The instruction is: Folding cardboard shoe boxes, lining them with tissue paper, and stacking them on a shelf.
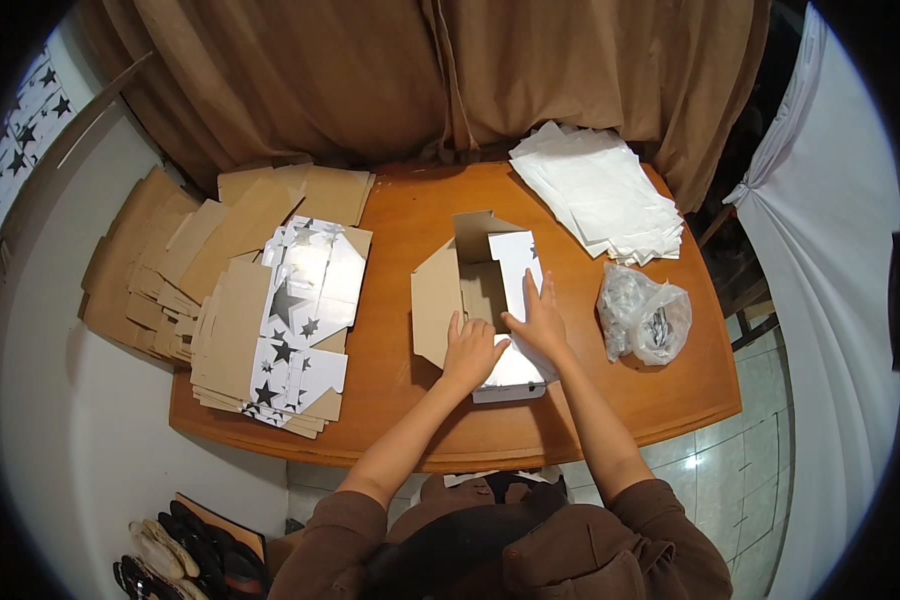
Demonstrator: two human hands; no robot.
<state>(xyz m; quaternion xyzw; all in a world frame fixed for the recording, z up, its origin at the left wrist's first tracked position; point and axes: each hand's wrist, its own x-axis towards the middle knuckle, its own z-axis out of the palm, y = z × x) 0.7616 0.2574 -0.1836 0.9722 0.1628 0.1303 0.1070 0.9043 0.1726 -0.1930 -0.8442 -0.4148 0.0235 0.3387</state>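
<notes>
Fingers of the L hand (472,358) are slightly curled at the nr end of the box, w/ thumb splayed to the right; whether an edge is pinched btwn them can't be told. Fingers of the R hand (543,330) are held apart & laid along the box's right side, w/ thumb stretched toward the L thumb; nothing is seen clamped there.

The part-folded cardbd box (438,300) is placed mid-table, nr the front edge, btwn the stacks & the bag. Its top is open; brown inner faces are shown, a brown flap is raised at the far end, & a white panel (513,258) w/ a dark star is seen on the right.

To the left, a pile of flat star-printed blanks (305,290) is set, w/ brown cardbd sheets (145,270) stacked beyond. On the right, a clear plastic bag (660,325) w/ dark bits inside is placed; white sheets (595,190) are piled behind it. All is borne by the brown wooden table (395,270).

Farther out, a brown curtain (300,80) is hung behind, white cloth (840,250) at far right. Shoes (200,545) are kept at lower left.
</notes>
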